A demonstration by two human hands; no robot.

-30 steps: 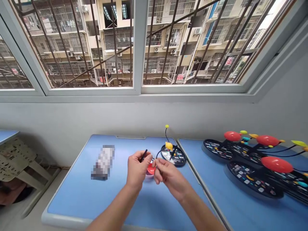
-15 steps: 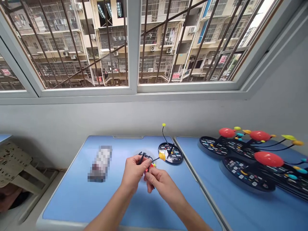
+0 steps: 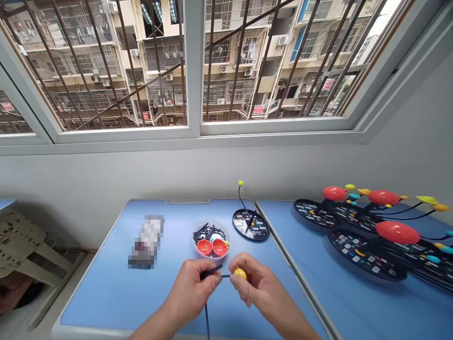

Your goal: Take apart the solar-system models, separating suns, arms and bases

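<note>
Left hand (image 3: 189,293) clamps a black rod (image 3: 211,271), right hand (image 3: 257,285) pinches a yellow ball (image 3: 239,273), a thin black wire (image 3: 225,276) lying sideways between them, just below the plastic bowl (image 3: 211,241).

Nothing can be read (the black disc (image 3: 251,225) has tiny print).

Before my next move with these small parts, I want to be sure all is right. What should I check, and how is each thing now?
Left hand grips black rod: ok.
Right hand holds yellow ball: ok.
Ball seated on thin black wire: cannot tell, fingers hide the joint.
Loose black wire hanging below the left hand: not ok.
Clear round dish with red half-domes within reach: ok.
</note>
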